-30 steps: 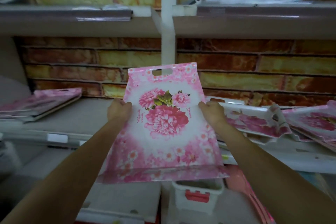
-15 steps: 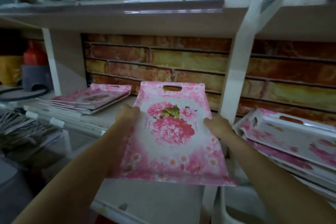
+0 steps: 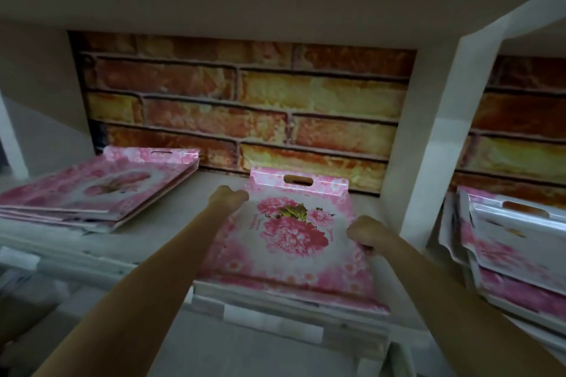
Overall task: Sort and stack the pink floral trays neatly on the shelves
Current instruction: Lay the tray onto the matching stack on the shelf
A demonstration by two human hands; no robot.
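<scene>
Brick-backed shelf bears the floral tray; left hand and right hand grip its side edges.

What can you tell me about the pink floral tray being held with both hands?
The held tray is flat, glossy, plastic-looking, white-centred with big pink flowers, a pink blossom border and a handle slot at its far end. It lies tilted on the shelf, near end over the front edge. The left hand and right hand grip its sides.

A shop's stockroom or display: white shelves against brick-patterned wallpaper, carrying stacks of identical pink floral trays.
</scene>
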